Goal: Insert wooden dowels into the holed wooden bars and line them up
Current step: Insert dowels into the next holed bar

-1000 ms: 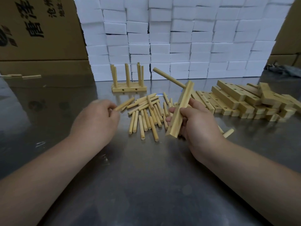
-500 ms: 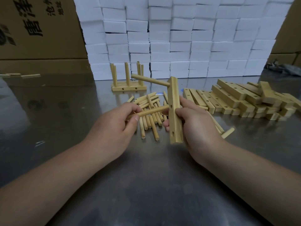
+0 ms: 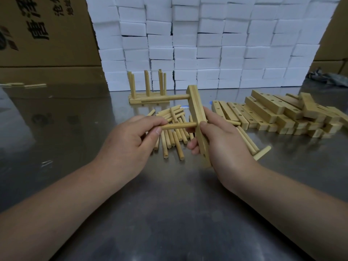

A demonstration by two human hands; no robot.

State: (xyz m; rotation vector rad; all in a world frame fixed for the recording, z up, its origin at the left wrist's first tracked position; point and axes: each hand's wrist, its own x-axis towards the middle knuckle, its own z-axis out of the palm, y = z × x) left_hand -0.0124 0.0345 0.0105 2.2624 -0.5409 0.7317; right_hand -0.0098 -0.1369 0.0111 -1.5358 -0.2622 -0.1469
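My right hand (image 3: 224, 140) grips a holed wooden bar (image 3: 197, 113) held on end above the table. One dowel (image 3: 165, 98) sticks out leftward from the bar's top hole. My left hand (image 3: 130, 140) pinches a second dowel (image 3: 178, 126) whose tip meets the bar's middle hole. A third hole shows near the bar's lower end. Loose dowels (image 3: 173, 134) lie in a heap behind my hands. Finished bars with upright dowels (image 3: 146, 91) stand farther back.
A pile of holed bars (image 3: 273, 113) lies at the right on the steel table (image 3: 169, 213). A wall of white foam blocks (image 3: 207, 44) closes the back. Cardboard boxes (image 3: 43, 34) stand at the back left. A stray dowel (image 3: 261, 152) lies right of my right hand.
My left hand picked a dowel from the heap and brought it to the bar's middle hole. My right hand turned the bar from a slant to nearly upright.
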